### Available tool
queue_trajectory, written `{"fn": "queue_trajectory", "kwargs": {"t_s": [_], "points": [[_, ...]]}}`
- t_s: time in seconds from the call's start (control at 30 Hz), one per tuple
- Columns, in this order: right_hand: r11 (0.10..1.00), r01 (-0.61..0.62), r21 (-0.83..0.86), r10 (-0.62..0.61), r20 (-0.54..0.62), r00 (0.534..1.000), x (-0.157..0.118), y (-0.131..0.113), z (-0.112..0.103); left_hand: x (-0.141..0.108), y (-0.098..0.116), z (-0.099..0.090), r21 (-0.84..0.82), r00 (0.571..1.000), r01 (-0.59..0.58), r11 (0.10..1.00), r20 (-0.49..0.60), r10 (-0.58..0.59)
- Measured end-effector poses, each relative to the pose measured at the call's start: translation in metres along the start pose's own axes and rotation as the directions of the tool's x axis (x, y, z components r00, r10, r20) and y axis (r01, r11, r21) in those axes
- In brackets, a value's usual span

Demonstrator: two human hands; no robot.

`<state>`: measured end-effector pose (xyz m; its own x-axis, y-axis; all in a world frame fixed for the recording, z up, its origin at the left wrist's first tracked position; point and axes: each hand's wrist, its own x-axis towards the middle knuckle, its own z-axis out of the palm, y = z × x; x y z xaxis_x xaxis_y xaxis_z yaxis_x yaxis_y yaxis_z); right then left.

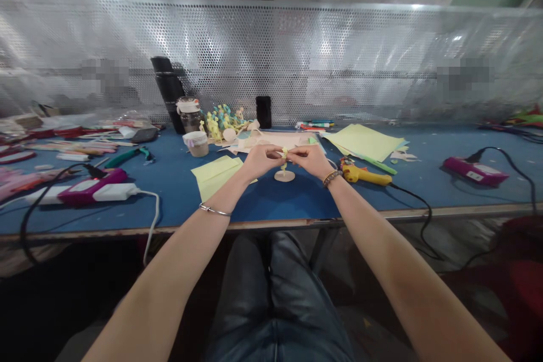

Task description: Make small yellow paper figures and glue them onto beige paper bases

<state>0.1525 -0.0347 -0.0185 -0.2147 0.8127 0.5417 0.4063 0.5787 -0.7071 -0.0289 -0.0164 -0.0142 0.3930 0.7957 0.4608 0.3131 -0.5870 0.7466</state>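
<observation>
At the middle of the blue table, a small pale-yellow paper craft piece [284, 153] stands upright on a round cream disc base [284, 176]. My left hand [263, 160] pinches its upper part from the left, fingers closed. From the right, my right hand [311, 159] closes its fingertips on the same spot. The fingertips of both hands nearly meet and hide some of the piece. Beneath my left forearm lie yellow paper sheets [214, 174]. A yellow glue gun [367, 175] rests just right of my right wrist.
Behind my hands lie cream paper scraps [275, 140] and a cluster of yellow and teal paper pieces [224, 123]. A phone [263, 112], a jar [189, 116] and a black bottle [167, 90] stand near the perforated metal screen [237, 39]. Purple power strips [475, 172] sit at both sides.
</observation>
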Motion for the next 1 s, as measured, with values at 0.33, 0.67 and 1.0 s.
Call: {"fn": "queue_trajectory", "kwargs": {"t_s": [0.33,0.67,1.0], "points": [[1.0,0.026,-0.005,-0.026,-0.003,1.0,0.0,0.0,0.0,0.0,0.001,0.0,-0.065,1.0,0.009,0.998,0.026,-0.007],[0.999,-0.018,0.033,0.017,0.027,0.999,-0.001,-0.002,-0.001,0.001,-0.001,-0.001,-0.02,1.0,0.006,1.0,-0.001,-0.006],[0.988,-0.117,-0.1,0.137,0.239,0.961,0.001,0.018,-0.002,-0.001,0.002,-0.002,0.035,1.0,0.0,0.999,-0.016,0.001]]}}
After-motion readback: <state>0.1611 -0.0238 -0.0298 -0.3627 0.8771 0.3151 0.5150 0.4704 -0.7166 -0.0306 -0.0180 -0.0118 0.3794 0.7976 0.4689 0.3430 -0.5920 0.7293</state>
